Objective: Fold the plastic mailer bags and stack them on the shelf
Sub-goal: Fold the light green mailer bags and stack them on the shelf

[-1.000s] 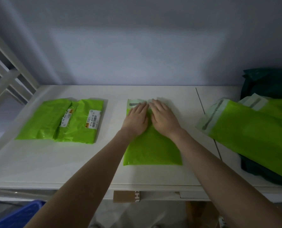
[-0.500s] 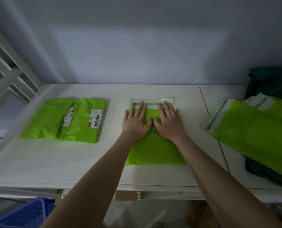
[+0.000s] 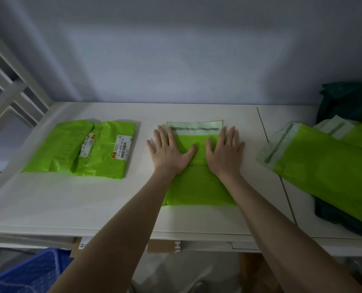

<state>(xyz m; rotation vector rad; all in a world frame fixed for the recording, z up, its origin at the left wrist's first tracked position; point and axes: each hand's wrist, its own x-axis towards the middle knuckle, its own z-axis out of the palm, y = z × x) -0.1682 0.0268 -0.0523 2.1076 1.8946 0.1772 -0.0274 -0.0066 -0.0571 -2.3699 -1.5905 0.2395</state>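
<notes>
Frame centre: glossy lime-green plastic mailer bag [image 3: 198, 182] flat on white shelf [image 3: 70, 208]. Left hand [image 3: 169, 154], right hand [image 3: 224, 154] press it, fingers straight, spread. Risk: slick film springs open once released.

just two bare forearms coming in from the bottom, no sleeves in view, nothing on the wrists, no rings or gloves on the left hand [image 3: 169, 152] or the right hand [image 3: 225, 153].

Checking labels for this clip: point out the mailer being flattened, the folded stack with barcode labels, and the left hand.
mailer [image 3: 198, 187], head view, bare green body.
folded stack [image 3: 104, 163], head view, green front.
left hand [image 3: 167, 153], head view, back of hand.
</notes>
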